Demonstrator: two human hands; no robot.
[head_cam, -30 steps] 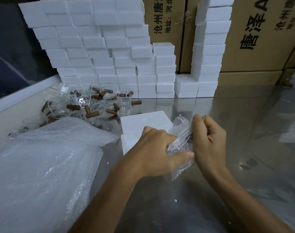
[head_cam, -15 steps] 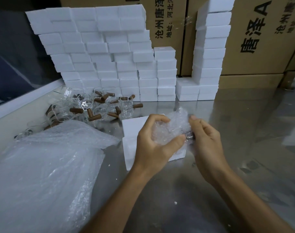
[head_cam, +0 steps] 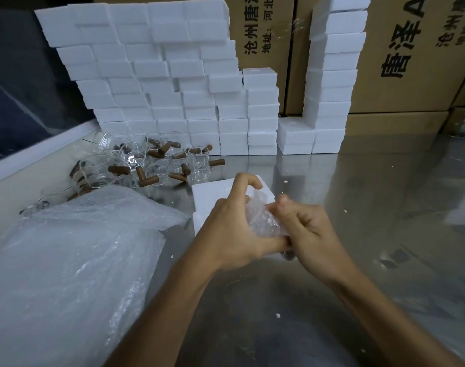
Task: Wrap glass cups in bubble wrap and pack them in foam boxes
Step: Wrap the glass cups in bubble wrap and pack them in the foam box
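We hold a small bundle of clear bubble wrap (head_cam: 263, 221) between both hands, just above the open white foam box (head_cam: 212, 197) that sits on the shiny metal desk (head_cam: 358, 207). Our left hand (head_cam: 231, 229) curls round the bundle from the near left side, thumb stretched along its underside, index finger arched over the top. Our right hand (head_cam: 310, 231) grips the bundle's other side, its fingers bent and pinching the wrap at the upper edge. A dark bit pokes out below the bundle where the two hands meet; we cannot tell what it is, and the cup inside the wrap is not plainly visible.

Beyond the foam box and to its left lies a heap of clear glass cups with brown wooden handles (head_cam: 146, 165), some upright, some tipped over. On the near left of the foam box a large loose pile of bubble wrap sheets (head_cam: 67, 260) spreads over the desk. Behind the foam box stand stacks of closed white foam boxes (head_cam: 159, 75), with a taller narrow stack (head_cam: 332, 75) further right, all backed by brown cardboard cartons (head_cam: 411, 62) printed with black characters.
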